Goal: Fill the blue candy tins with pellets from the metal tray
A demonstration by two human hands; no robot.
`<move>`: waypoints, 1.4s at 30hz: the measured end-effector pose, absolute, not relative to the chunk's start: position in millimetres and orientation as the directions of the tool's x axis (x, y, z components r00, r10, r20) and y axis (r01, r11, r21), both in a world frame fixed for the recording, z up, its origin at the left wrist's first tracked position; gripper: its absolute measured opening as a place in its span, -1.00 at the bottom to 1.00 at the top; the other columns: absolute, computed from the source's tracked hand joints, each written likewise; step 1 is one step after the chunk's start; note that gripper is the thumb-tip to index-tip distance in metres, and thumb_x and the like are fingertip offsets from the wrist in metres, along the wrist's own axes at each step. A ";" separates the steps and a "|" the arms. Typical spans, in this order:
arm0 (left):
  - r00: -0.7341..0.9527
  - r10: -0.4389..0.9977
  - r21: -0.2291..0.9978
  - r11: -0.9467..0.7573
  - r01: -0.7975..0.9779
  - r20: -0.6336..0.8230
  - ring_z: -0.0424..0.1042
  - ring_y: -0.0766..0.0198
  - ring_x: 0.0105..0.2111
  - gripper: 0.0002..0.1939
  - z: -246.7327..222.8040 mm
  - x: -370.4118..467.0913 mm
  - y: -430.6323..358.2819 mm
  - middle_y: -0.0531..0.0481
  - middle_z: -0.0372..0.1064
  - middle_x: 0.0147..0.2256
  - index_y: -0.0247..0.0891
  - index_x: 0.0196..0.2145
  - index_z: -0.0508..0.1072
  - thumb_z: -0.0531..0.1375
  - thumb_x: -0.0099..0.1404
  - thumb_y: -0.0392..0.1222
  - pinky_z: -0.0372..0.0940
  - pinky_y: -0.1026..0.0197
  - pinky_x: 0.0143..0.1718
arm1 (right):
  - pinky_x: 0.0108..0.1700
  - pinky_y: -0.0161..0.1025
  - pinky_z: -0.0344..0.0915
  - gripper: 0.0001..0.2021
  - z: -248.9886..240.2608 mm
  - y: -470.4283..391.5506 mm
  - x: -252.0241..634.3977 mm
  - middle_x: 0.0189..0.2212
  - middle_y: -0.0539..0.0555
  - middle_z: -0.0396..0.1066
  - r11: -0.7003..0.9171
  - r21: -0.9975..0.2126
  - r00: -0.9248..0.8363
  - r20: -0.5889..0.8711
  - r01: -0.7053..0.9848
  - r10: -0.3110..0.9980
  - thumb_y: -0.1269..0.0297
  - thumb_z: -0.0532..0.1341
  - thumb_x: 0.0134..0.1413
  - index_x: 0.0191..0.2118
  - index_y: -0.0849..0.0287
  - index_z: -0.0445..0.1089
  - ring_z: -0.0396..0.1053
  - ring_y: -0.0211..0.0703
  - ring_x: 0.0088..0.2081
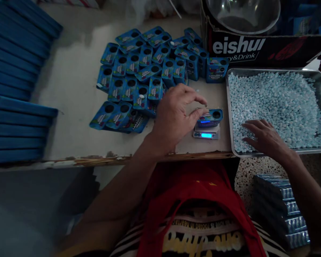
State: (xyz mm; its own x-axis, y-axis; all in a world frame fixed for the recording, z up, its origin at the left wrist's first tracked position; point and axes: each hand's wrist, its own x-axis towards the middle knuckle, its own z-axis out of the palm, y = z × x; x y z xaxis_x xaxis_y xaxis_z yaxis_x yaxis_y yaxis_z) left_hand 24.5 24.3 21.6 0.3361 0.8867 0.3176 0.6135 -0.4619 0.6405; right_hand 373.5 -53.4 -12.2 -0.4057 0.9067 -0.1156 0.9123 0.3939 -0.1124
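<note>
A small blue candy tin (213, 115) with a dark round hole in its top sits on a compact digital scale (206, 135), whose display glows blue. My left hand (176, 110) hovers at the tin's left side, thumb and forefinger curved with a gap between them. The thumb tip overlaps the tin's edge; whether it touches, I cannot tell. Over on the right, my right hand (266, 137) lies palm down with fingers apart on small pale blue and white candies (278, 103). These candies fill a shallow metal tray (229, 117).
Many similar blue tins (129, 87) crowd the table left of the scale, a few loose candies on them. Blue stacks (13, 125) line the far left. Behind the tray stands a black carton (235, 50) with a metal bowl (246, 14). Wrapped packs (286, 214) sit below.
</note>
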 end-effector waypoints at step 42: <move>0.229 0.948 0.823 -0.309 0.476 0.223 0.60 0.02 0.03 -0.82 -24.4 -45.6 9.7 -0.09 0.61 0.00 -0.11 -0.07 0.71 0.39 0.39 -0.10 0.55 0.02 0.03 | -0.17 -0.17 0.40 -0.83 58.2 12.2 247.8 -0.13 0.12 0.65 0.381 -0.486 -0.408 0.054 0.787 0.911 0.41 0.41 0.19 -0.12 0.11 0.71 0.49 -0.16 -0.28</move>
